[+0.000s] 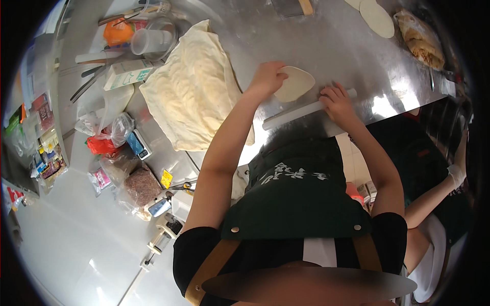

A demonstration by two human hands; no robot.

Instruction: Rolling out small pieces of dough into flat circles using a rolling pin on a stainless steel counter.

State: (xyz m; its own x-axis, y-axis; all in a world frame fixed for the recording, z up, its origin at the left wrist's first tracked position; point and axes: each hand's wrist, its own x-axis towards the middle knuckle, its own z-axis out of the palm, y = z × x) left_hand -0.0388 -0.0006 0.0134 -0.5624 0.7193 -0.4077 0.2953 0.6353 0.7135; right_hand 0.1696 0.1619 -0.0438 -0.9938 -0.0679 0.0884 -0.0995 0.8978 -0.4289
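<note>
A thin, flat oval of pale dough (298, 85) lies on the steel worktop in front of me. My left hand (267, 79) is closed on its left edge, with thumb and fingers pinching it. Nearer to me, a white rolling pin (293, 116) rests at a slant along the front of the worktop. Over its right part my right hand (337, 105) is closed, fingers bent across the pin. The pin and the dough lie close together.
A large cream, cloth-like sheet (191, 92) covers the worktop on the left. Flat dough rounds (377, 19) and a bag of brown food (419, 41) are at far right. Plastic tubs (150, 41), a carton (126, 74) and a scale (139, 144) stand left. Another person's arm (434, 199) is at right.
</note>
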